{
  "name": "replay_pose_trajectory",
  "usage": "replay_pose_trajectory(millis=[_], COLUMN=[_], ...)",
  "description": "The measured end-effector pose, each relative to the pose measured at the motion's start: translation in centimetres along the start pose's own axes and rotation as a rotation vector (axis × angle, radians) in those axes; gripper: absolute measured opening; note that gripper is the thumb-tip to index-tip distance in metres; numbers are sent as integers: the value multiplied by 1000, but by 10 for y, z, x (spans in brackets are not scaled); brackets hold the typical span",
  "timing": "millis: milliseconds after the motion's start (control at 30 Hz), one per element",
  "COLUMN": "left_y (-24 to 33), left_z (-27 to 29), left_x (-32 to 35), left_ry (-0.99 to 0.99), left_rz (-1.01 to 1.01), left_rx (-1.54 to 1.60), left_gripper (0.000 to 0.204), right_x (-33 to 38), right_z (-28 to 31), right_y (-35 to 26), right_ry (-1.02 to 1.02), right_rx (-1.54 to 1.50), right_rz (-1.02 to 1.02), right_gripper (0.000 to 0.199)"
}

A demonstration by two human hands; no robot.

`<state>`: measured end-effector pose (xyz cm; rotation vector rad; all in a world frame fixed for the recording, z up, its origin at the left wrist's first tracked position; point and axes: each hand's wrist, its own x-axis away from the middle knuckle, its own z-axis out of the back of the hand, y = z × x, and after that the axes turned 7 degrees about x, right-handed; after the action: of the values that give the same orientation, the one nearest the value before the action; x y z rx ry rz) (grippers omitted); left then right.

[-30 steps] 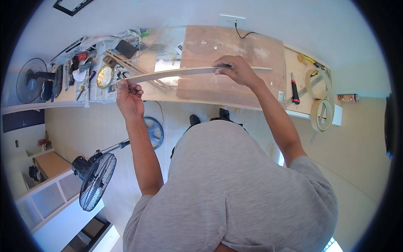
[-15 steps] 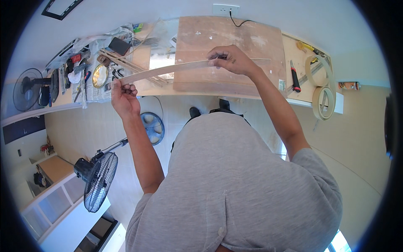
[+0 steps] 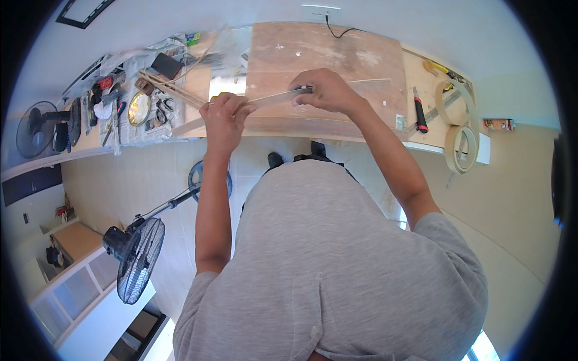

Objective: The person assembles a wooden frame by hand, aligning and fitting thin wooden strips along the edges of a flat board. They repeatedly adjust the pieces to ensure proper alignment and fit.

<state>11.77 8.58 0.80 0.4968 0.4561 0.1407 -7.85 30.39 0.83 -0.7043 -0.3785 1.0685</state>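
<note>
On the left of the workbench [image 3: 416, 71], newspaper sheets [image 3: 144, 133] lie under a clutter of tools, with a round golden tin [image 3: 139, 108], a pair of scissors [image 3: 162, 112] and a dark block [image 3: 166, 65] among them; a bundle of thin wooden sticks [image 3: 174, 89] slants from there toward the left hand [image 3: 224, 119], whose back hides the sticks' near ends. On the right sit a red-and-black cutter [image 3: 420, 111] and pale coils of banding [image 3: 453, 150], well apart from the right hand [image 3: 325, 91], while a standing fan [image 3: 141, 260] is on the floor to the left. The pale strip [image 3: 265, 100] is long, narrow and thin, and runs slantwise above the brown board [image 3: 337, 54], its left part reaching past the board's edge. Both hands are clamped on it, a short stretch apart, the right with a small dark piece [image 3: 308, 89] at its fingertips, too small to identify
</note>
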Motion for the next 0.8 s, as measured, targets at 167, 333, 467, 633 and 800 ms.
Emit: replay_pose_trajectory(millis=[167, 333, 467, 633, 800], left_y=[-22, -9, 18, 15, -6], left_z=[-7, -20, -35, -8, 15], left_x=[-9, -18, -27, -17, 10], left_ry=[-93, -48, 7, -123, 124], left_rz=[212, 56, -166, 287, 471], left_rx=[351, 231, 411, 690, 938], left_gripper=[2, 11, 3, 17, 4], right_x=[5, 7, 5, 9, 16], right_z=[-1, 3, -7, -14, -15], right_y=[5, 3, -2, 4, 11], right_ry=[26, -53, -85, 46, 96], right_rx=[106, 119, 141, 110, -129], right_rz=[92, -16, -52, -66, -198], right_gripper=[32, 32, 30, 32, 37])
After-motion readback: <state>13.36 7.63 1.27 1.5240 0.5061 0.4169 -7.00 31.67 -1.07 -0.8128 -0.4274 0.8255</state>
